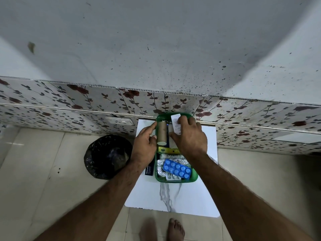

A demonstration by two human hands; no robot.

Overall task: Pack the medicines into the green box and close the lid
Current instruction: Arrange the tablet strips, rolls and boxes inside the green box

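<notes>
The right hand (188, 136) pinches a white printed paper leaflet (175, 122) between thumb and fingers, lowering it into the far end of the green rectangular plastic box (195, 176). Just left of that grip lies a tan cardboard-coloured roll (162, 134), and the left hand (145, 146) rests loosely curled against the box's left wall, steadying it and holding nothing. Nearer the person, a blue blister strip of round tablets (177, 169) lies over silver foil strips (160, 168). Packing seems nearly done; next, tuck the leaflet flat. No lid is visible.
</notes>
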